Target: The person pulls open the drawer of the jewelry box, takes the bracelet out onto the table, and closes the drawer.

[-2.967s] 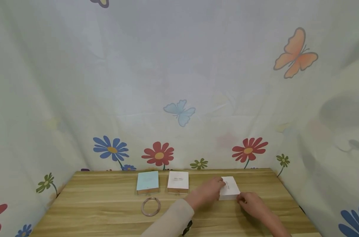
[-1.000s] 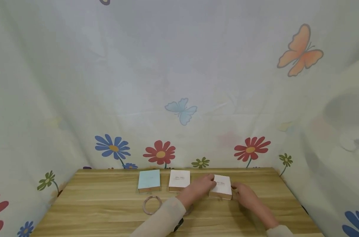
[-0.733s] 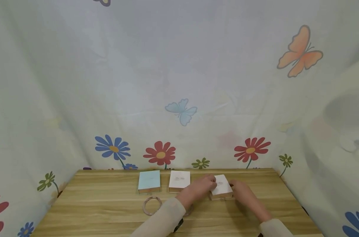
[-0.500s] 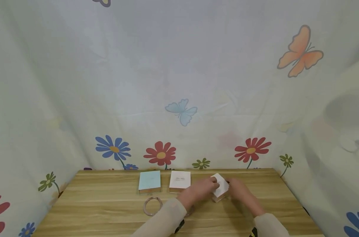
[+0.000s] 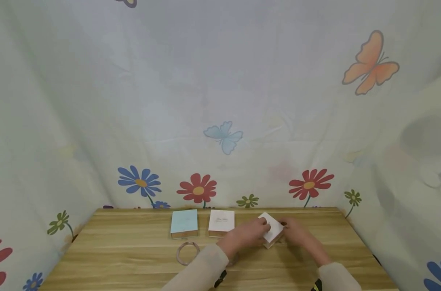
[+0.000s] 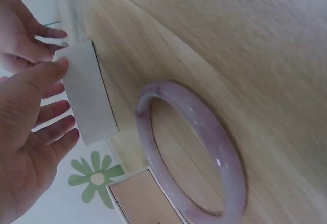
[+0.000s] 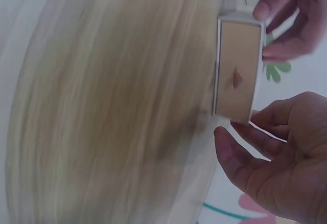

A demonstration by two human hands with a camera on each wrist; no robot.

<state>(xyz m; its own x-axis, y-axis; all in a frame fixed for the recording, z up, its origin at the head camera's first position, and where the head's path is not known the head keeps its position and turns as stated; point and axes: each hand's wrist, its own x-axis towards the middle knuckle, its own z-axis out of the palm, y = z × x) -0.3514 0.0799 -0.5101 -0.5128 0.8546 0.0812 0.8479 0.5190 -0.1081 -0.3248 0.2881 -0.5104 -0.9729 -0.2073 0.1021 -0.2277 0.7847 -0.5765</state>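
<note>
A white drawer box (image 5: 274, 231) with printed lettering on its lid sits turned cornerwise between my two hands. My left hand (image 5: 248, 235) grips it, fingers on the lid and thumb (image 6: 62, 66) against a plain white side. Its tan drawer front (image 7: 237, 65), which has a small reddish-brown tab, shows in the right wrist view. There my right hand (image 7: 281, 152) is at the box's lower end, fingertips (image 7: 240, 127) at the corner and thumb spread away. A mauve marbled bangle (image 6: 194, 116) lies near my left hand in the left wrist view.
A pale blue box (image 5: 184, 221) and another white box (image 5: 221, 221) stand in a row at the back of the wooden table (image 5: 133, 242). In front lies a bangle (image 5: 178, 256); a second bangle (image 5: 234, 260) is mostly hidden by my left forearm. A flowered curtain (image 5: 224, 81) hangs behind.
Over three seconds the white box has shifted left and turned, first showing its tan drawer front toward me, then a corner. My right hand has moved left along with it.
</note>
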